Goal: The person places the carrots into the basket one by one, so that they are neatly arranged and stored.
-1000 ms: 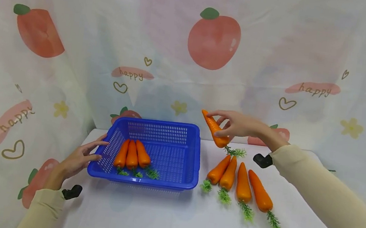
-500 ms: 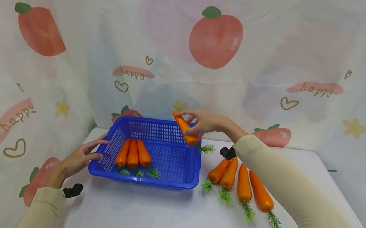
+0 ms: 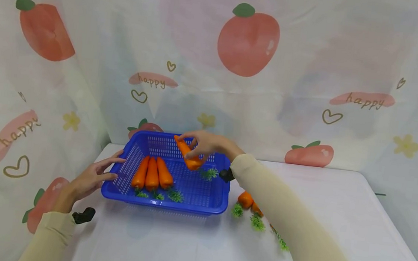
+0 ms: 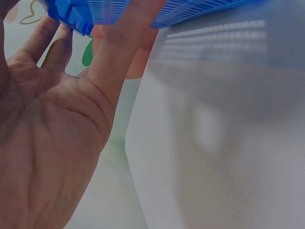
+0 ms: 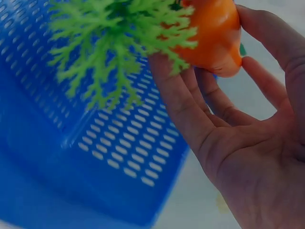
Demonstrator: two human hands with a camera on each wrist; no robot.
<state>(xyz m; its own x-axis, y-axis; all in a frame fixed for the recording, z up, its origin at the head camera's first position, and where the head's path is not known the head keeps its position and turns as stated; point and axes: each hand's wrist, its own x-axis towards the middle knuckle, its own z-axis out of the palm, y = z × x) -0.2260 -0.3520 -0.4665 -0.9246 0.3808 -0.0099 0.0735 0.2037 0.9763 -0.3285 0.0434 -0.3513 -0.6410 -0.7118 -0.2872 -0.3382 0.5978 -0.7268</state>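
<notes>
- Whereas it hung right of the basket (image 3: 173,205) a second ago, the held carrot (image 3: 184,149) is now above the basket's interior, leaves toward the right.
- Right hand (image 3: 205,144) pinches it between thumb and fingers; the sleeve (image 3: 282,203) now hides much of the loose carrots (image 3: 245,200).
- Left hand (image 3: 89,179), fingers extended and spread, touches the basket's left end, as before.
- Three carrots (image 3: 151,175) lie inside, unchanged.
- White table (image 3: 180,248); pale backdrop (image 3: 299,50) printed with fruit, hearts, "happy".
</notes>
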